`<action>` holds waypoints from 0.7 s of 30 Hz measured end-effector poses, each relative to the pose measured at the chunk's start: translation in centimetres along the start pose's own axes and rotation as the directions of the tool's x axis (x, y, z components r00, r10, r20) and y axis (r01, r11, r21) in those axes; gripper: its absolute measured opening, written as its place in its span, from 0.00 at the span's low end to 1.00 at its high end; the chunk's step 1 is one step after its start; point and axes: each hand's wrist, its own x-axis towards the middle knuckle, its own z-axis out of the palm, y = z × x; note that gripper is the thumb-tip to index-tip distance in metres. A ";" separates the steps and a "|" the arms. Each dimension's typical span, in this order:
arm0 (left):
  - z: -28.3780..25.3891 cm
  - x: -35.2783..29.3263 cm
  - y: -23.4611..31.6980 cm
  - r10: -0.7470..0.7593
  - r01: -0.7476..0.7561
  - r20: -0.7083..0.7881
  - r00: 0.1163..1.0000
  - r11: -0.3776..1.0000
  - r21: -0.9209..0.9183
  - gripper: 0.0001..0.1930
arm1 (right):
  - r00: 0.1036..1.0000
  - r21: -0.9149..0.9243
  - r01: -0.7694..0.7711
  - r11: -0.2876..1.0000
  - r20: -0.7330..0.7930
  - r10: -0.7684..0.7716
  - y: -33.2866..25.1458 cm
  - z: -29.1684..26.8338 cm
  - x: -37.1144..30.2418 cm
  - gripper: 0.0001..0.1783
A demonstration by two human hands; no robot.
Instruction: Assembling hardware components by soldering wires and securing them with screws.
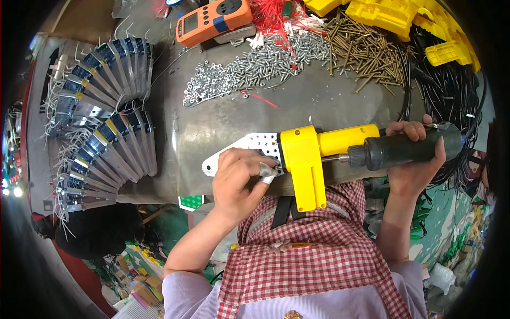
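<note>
A yellow plastic housing (302, 165) with a tube-shaped handle lies at the table's near edge. From its left side sticks out a pale metal plate (220, 159) with rows of small holes. My left hand (236, 178) is closed, its fingers pinched on the plate where it meets the housing; silver tape wraps one finger. Whether a small part sits under those fingertips is hidden. My right hand (411, 173) grips a dark electric screwdriver (385, 152), held level. Its thin bit points left and reaches the housing's right side, below the handle; the tip is out of sight.
Piles of nuts (207, 82), silver screws (287, 56) and long brass-coloured screws (369, 50) lie beyond my hands. An orange meter (215, 21) stands behind them. Fanned metal assemblies (114, 154) with wires fill the left. Yellow shells (382, 16) and black cables (451, 87) crowd the right.
</note>
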 end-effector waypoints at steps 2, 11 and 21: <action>0.2 -0.2 -0.2 0.025 -0.025 -0.010 1.000 1.000 0.008 0.11 | 1.000 0.009 0.007 1.000 0.004 -0.007 0.1 0.1 0.1 0.22; 0.5 -0.4 -0.3 0.072 -0.076 -0.077 0.994 0.995 -0.058 0.15 | 0.999 -0.010 0.027 1.000 0.022 -0.027 1.0 0.4 -0.1 0.22; 0.2 -0.2 -0.1 0.113 -0.110 -0.025 0.993 0.989 0.100 0.11 | 0.997 -0.120 0.055 0.991 -0.041 -0.060 1.8 0.9 -0.2 0.22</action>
